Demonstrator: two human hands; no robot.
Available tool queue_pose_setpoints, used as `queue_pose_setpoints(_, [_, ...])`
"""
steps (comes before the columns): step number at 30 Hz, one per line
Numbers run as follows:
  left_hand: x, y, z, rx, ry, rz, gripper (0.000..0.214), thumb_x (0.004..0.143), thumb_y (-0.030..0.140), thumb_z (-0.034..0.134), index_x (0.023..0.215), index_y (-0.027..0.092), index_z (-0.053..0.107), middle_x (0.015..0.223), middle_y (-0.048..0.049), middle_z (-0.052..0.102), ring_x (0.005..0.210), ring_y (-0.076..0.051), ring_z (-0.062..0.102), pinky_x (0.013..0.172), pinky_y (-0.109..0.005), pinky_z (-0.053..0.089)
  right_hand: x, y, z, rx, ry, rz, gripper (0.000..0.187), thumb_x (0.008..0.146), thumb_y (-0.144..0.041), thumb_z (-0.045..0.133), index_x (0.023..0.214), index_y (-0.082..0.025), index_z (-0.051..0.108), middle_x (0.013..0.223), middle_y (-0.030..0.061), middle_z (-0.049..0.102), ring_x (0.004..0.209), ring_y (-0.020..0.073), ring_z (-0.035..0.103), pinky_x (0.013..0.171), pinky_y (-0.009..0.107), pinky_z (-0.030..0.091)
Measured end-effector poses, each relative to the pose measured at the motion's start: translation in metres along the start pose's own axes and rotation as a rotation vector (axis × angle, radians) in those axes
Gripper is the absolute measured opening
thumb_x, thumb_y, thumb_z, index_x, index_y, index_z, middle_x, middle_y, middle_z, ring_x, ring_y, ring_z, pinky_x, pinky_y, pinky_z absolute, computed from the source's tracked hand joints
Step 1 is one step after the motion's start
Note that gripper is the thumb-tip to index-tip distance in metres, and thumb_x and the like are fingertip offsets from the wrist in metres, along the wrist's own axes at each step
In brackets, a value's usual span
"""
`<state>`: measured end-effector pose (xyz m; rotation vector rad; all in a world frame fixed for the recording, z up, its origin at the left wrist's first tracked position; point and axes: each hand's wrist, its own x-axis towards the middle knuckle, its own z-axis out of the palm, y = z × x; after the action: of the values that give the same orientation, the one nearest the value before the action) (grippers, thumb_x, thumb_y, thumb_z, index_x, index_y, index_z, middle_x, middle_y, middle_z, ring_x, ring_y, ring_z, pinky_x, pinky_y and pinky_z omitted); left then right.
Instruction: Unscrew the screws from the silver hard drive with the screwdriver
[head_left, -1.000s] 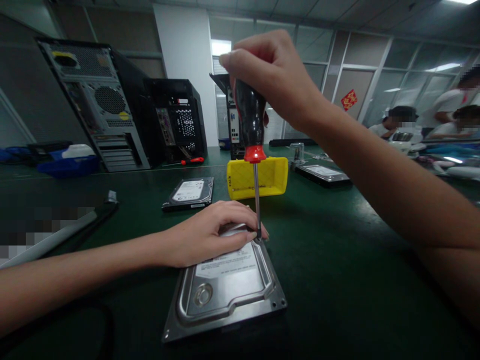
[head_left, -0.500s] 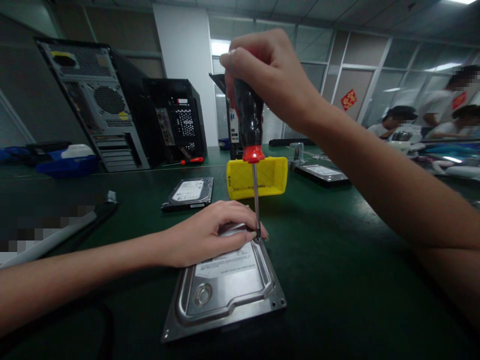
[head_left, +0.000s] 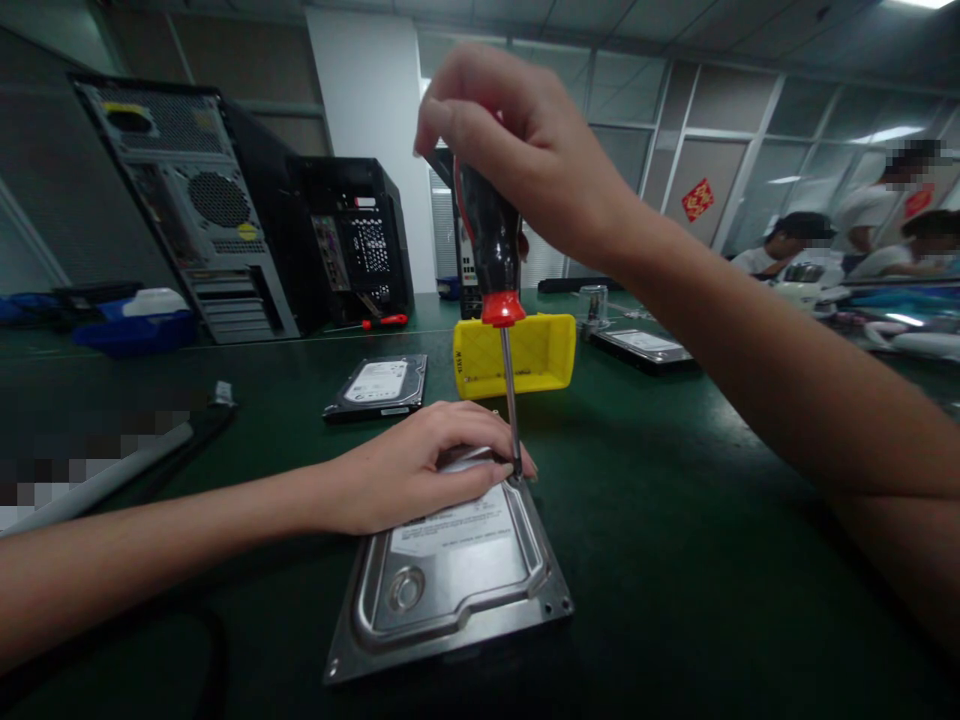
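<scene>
A silver hard drive [head_left: 465, 580] lies flat on the green tabletop in front of me, label side up. My left hand [head_left: 420, 470] lies across its far part and holds it down, with the thumb on the label and the fingers curled over toward the far right corner. My right hand [head_left: 517, 140] is wrapped around the black and red handle of a screwdriver [head_left: 499, 250]. The shaft points down, leaning slightly, and its tip meets the drive's far right corner beside my left fingertips. Whatever screw sits under the tip is hidden.
Beyond the drive stand a yellow bin [head_left: 517, 370], a second hard drive [head_left: 379, 385] and a third one [head_left: 645, 345]. Computer cases [head_left: 187, 200] rise at the back left, near a red screwdriver [head_left: 385, 322]. A monitor edge [head_left: 112, 480] is at left. Several people [head_left: 795, 240] sit or stand at far right.
My right hand has turned and shifted slightly left and up, tilting the screwdriver handle a little left. The tip stays at the same corner. My left hand and the drive have not moved.
</scene>
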<state>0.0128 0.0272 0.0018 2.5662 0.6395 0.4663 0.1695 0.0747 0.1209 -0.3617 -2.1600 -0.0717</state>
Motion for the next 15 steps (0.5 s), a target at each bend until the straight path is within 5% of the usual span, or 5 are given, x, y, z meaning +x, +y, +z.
queue_pose_setpoints(15, [-0.0004,0.0004,-0.0003,-0.023,0.004,0.002,0.02,0.095,0.017,0.048,0.105,0.02,0.064,0.108,-0.0021,0.064,0.108,-0.017,0.055,0.099,-0.033,0.038,-0.0001,0.0069,0.0039,0.033,-0.014,0.025,0.029,0.09,-0.029,0.035,0.077,-0.008,0.052,0.072,0.0014,0.044,0.064,0.0017,0.037,0.057,0.014,0.034])
